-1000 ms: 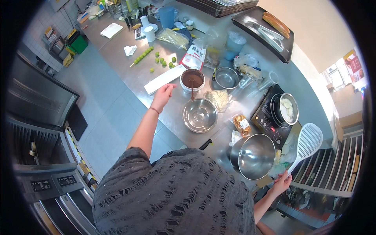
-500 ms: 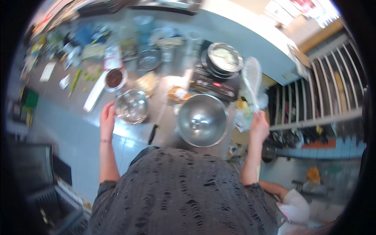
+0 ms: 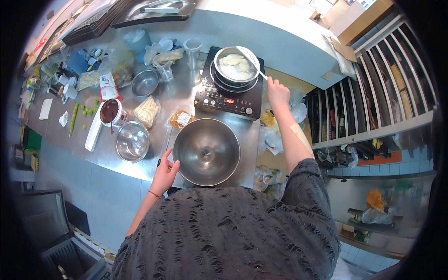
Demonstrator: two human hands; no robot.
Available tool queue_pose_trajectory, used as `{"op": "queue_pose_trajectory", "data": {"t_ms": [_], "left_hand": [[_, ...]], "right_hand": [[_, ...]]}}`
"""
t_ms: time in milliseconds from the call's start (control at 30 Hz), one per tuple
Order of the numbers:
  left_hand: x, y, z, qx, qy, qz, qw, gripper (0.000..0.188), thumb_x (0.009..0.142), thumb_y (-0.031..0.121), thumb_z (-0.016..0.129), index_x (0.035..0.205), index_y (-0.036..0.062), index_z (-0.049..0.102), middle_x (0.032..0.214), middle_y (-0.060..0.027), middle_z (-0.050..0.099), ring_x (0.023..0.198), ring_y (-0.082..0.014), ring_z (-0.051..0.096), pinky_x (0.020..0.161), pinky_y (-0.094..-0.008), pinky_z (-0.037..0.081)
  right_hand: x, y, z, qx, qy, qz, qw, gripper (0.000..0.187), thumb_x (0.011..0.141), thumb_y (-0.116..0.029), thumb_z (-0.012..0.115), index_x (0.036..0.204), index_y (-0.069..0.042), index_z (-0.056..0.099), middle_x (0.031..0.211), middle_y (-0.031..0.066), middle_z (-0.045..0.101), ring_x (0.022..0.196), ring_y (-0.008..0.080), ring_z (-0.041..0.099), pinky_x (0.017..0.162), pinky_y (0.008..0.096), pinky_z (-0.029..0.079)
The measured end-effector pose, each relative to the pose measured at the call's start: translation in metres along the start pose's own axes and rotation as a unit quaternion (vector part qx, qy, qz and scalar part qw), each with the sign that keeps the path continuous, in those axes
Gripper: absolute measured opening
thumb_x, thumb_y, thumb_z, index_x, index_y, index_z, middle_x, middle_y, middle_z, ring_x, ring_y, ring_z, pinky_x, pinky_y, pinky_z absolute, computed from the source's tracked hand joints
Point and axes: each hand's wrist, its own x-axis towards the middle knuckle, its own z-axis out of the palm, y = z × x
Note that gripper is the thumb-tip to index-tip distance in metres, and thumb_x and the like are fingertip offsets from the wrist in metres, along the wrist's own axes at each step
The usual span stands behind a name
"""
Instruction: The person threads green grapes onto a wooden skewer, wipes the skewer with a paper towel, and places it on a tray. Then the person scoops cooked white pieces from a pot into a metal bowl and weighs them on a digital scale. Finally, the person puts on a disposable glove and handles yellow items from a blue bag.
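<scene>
My right hand (image 3: 278, 94) grips the handle of a white slotted spoon (image 3: 249, 57). Its perforated head lies at the right rim of a steel pot (image 3: 217, 69), partly over the opening. In the pot, pale white soft-looking pieces (image 3: 234, 62) sit in cloudy liquid. The pot stands on a black induction cooker (image 3: 219, 101) with a lit red display. My left hand (image 3: 165, 173) is open, thumb and fingers apart, beside the left rim of a large steel bowl (image 3: 206, 151). I cannot tell whether it touches the rim. The bowl has nothing in it.
Left of the bowl are a smaller steel bowl (image 3: 132, 142), a tub of dark brown paste (image 3: 110, 112), bagged wooden sticks (image 3: 147, 112) and an orange-brown packet (image 3: 181, 119). Green pieces (image 3: 86, 110) and a green skewer (image 3: 73, 119) lie farther left. A tray rack (image 3: 368, 88) stands right.
My right hand has moved forward and left, bringing the slotted spoon to the pot. The left hand has shifted right, from beside the smaller bowl to the large bowl. The view has shifted.
</scene>
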Motion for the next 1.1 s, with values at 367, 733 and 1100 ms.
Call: {"op": "queue_pose_trajectory", "data": {"t_ms": [367, 733, 1100], "left_hand": [[0.001, 0.004, 0.012, -0.182, -0.07, -0.161, 0.967, 0.056, 0.105, 0.021, 0.046, 0.155, 0.0108, 0.023, 0.075, -0.0085, 0.066, 0.06, -0.0142, 0.065, 0.056, -0.027, 0.053], [0.004, -0.002, 0.01, -0.202, -0.093, -0.159, 0.962, 0.055, 0.107, 0.021, 0.043, 0.155, 0.0123, 0.018, 0.074, -0.007, 0.064, 0.061, -0.0134, 0.065, 0.056, -0.0254, 0.052], [0.004, -0.001, 0.01, -0.22, -0.098, -0.163, 0.957, 0.057, 0.106, 0.02, 0.043, 0.155, 0.0082, 0.016, 0.077, -0.008, 0.064, 0.062, -0.0139, 0.064, 0.058, -0.026, 0.053]], "right_hand": [[0.031, -0.002, 0.024, 0.071, -0.164, 0.034, 0.983, 0.01, 0.089, -0.014, 0.056, 0.094, -0.009, 0.063, 0.086, 0.0122, 0.07, 0.081, 0.031, 0.072, 0.069, 0.0427, 0.057], [0.031, 0.012, 0.058, 0.525, -0.365, 0.287, 0.713, 0.024, 0.093, -0.024, 0.061, 0.101, -0.005, 0.072, 0.066, 0.0047, 0.06, 0.05, 0.012, 0.052, 0.045, 0.0291, 0.039], [0.0, -0.017, 0.078, 0.75, -0.333, 0.378, 0.429, 0.021, 0.099, -0.017, 0.055, 0.111, -0.004, 0.067, 0.064, 0.0012, 0.054, 0.043, 0.0061, 0.04, 0.037, 0.0208, 0.026]]}}
